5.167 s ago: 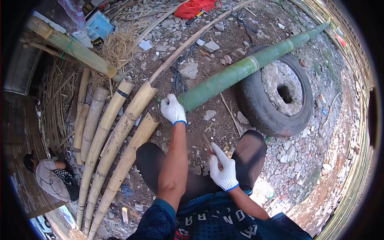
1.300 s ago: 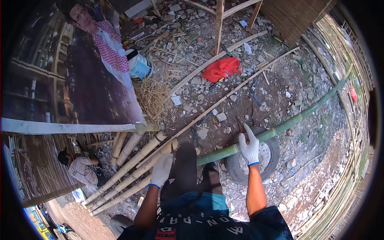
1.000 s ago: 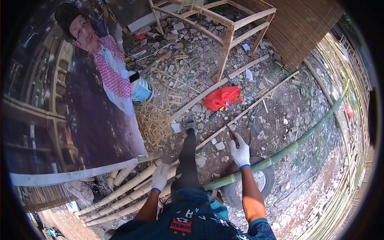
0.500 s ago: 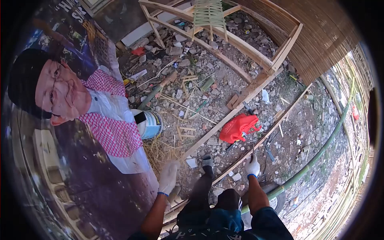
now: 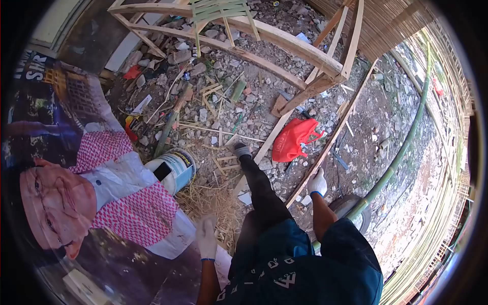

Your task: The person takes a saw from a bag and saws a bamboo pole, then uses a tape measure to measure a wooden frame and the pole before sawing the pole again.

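My left hand (image 5: 207, 238), in a pale glove, hangs beside the printed banner (image 5: 133, 208) and the dry straw (image 5: 216, 201). Its fingers are smeared by motion, so their pose is unclear. My right hand (image 5: 317, 183), in a white glove with a blue cuff, is closed on something thin and dark that I cannot make out, beside the long wooden strip (image 5: 333, 140). A red bag (image 5: 295, 140) lies on the rubble up and left of that hand. One foot (image 5: 242, 149) is stretched forward near a wooden plank (image 5: 273, 135).
A wooden frame (image 5: 290, 47) with a woven green strip (image 5: 221, 9) stands at the top. A bucket (image 5: 178, 170) is left of my leg. A long green bamboo pole (image 5: 401, 152) curves along the right, over a tyre (image 5: 348, 206). Wood offcuts and stones litter the ground.
The view has shifted and turned. My foot has stepped forward past the straw. My left hand is lower in view, near the banner; my right hand stays by the long strip.
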The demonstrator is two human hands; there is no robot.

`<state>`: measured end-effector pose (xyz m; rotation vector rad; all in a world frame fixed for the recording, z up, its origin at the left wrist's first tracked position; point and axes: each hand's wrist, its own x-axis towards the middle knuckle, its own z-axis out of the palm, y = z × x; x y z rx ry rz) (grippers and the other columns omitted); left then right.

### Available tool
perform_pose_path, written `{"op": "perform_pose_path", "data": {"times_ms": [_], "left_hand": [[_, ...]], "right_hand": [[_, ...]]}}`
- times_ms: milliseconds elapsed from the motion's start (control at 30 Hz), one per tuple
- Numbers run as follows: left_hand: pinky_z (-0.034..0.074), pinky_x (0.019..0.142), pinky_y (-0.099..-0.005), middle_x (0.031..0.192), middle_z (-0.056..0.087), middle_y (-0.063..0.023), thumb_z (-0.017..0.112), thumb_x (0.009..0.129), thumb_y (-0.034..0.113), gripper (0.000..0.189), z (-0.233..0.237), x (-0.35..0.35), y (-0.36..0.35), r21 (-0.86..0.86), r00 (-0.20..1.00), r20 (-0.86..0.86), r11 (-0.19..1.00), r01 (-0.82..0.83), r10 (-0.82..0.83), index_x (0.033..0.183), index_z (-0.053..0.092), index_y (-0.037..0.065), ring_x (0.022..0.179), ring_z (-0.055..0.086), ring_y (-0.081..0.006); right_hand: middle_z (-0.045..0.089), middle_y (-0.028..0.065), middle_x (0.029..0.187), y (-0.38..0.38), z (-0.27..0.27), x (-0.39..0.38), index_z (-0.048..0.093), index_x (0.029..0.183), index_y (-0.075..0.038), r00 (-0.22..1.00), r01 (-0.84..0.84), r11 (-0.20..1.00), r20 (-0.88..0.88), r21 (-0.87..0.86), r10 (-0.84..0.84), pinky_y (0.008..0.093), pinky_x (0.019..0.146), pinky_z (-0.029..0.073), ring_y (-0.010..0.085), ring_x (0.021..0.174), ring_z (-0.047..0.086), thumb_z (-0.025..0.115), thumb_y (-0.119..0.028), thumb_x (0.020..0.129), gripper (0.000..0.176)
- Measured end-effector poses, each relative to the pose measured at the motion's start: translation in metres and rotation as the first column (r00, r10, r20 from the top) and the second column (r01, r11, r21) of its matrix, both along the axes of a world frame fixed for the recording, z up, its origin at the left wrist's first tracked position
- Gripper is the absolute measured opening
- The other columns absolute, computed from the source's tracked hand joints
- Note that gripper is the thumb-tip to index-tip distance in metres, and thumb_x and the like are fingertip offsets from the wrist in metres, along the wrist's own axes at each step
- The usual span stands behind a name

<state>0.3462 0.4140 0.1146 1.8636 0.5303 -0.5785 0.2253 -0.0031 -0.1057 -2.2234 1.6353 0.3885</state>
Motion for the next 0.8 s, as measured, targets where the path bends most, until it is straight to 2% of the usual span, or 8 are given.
{"op": "perform_pose_path", "data": {"times_ms": [167, 200, 300, 400, 567, 600, 633, 800], "left_hand": [[0.05, 0.09, -0.0314, 0.11, 0.068, -0.007, 0.049, 0.107, 0.023, 0.03, -0.068, 0.068, -0.016, 0.08, 0.981, -0.033, 0.978, 0.191, -0.189, 0.114, 0.067, 0.0, 0.101, 0.064, -0.0168], [0.05, 0.094, -0.0323, 0.112, 0.069, -0.0088, 0.049, 0.107, 0.022, 0.031, -0.075, 0.085, -0.019, 0.115, 0.952, 0.046, 0.948, 0.296, -0.303, 0.117, 0.068, 0.0, 0.102, 0.066, -0.0187], [0.05, 0.098, -0.0332, 0.115, 0.07, -0.0107, 0.05, 0.106, 0.021, 0.031, -0.096, 0.119, -0.04, -0.032, 0.991, 0.1, 0.995, 0.093, -0.089, 0.118, 0.068, 0.0, 0.107, 0.067, -0.0195], [0.051, 0.098, -0.0338, 0.118, 0.069, -0.0109, 0.05, 0.108, 0.024, 0.032, -0.115, 0.133, -0.055, -0.024, 0.963, 0.178, 0.978, 0.208, -0.201, 0.118, 0.066, -0.001, 0.107, 0.067, -0.019], [0.052, 0.096, -0.0354, 0.115, 0.071, -0.0129, 0.053, 0.107, 0.026, 0.032, -0.173, 0.121, -0.105, 0.026, 0.886, 0.254, 0.919, 0.394, -0.387, 0.119, 0.066, -0.001, 0.107, 0.068, -0.0223], [0.052, 0.097, -0.0366, 0.115, 0.072, -0.0155, 0.053, 0.106, 0.026, 0.032, -0.189, 0.117, -0.12, 0.077, 0.847, 0.236, 0.878, 0.472, -0.477, 0.119, 0.066, 0.0, 0.108, 0.069, -0.0254], [0.051, 0.097, -0.0378, 0.115, 0.073, -0.0181, 0.053, 0.105, 0.026, 0.032, -0.206, 0.105, -0.133, 0.121, 0.805, 0.206, 0.83, 0.544, -0.557, 0.119, 0.066, 0.001, 0.109, 0.07, -0.0285], [0.053, 0.092, -0.041, 0.113, 0.072, -0.0185, 0.06, 0.102, 0.024, 0.029, -0.314, 0.061, -0.226, -0.028, 0.631, 0.321, 0.659, 0.752, -0.706, 0.119, 0.068, 0.002, 0.106, 0.07, -0.0332]], "right_hand": [[0.073, 0.0299, 0.095, -0.002, -0.042, 0.025, 0.03, 0.156, -0.005, 0.995, 0.016, 0.997, -0.097, 0.069, -0.009, 0.0586, 0.073, 0.056, 0.0468, 0.084, 0.072, 0.055, -0.029, 0.096, 0.07], [0.073, 0.0297, 0.096, 0.003, -0.049, 0.015, 0.029, 0.157, -0.006, 0.993, -0.021, 0.997, -0.113, 0.075, 0.03, 0.0587, 0.073, 0.056, 0.0468, 0.084, 0.072, 0.055, -0.03, 0.096, 0.07], [0.072, 0.0299, 0.104, 0.001, -0.045, 0.034, 0.033, 0.156, -0.008, 0.994, -0.084, 0.995, -0.071, 0.052, 0.088, 0.0595, 0.074, 0.056, 0.0489, 0.085, 0.071, 0.053, -0.029, 0.098, 0.065], [0.07, 0.0307, 0.111, -0.007, -0.052, 0.035, 0.035, 0.156, -0.008, 0.997, -0.082, 0.997, -0.004, -0.004, 0.082, 0.059, 0.076, 0.056, 0.049, 0.088, 0.071, 0.052, -0.027, 0.098, 0.063], [0.064, 0.032, 0.125, -0.033, -0.072, 0.035, 0.032, 0.157, -0.002, 0.969, -0.181, 0.98, 0.152, -0.086, 0.193, 0.0571, 0.082, 0.056, 0.0491, 0.096, 0.07, 0.052, -0.025, 0.098, 0.066], [0.07, 0.029, 0.115, -0.043, -0.097, 0.028, 0.026, 0.159, -0.005, 0.976, -0.149, 0.986, 0.149, -0.073, 0.158, 0.0559, 0.084, 0.057, 0.0463, 0.095, 0.072, 0.062, -0.024, 0.087, 0.083], [0.07, 0.0293, 0.114, -0.049, -0.108, 0.023, 0.026, 0.159, -0.003, 0.972, -0.167, 0.981, 0.152, -0.102, 0.181, 0.0563, 0.084, 0.057, 0.0471, 0.095, 0.072, 0.062, -0.025, 0.086, 0.085], [0.065, 0.0335, 0.12, -0.058, -0.18, -0.013, 0.028, 0.158, 0.0, 0.969, -0.232, 0.971, 0.071, -0.049, 0.235, 0.0566, 0.087, 0.055, 0.0471, 0.101, 0.07, 0.063, -0.033, 0.089, 0.085]]}}
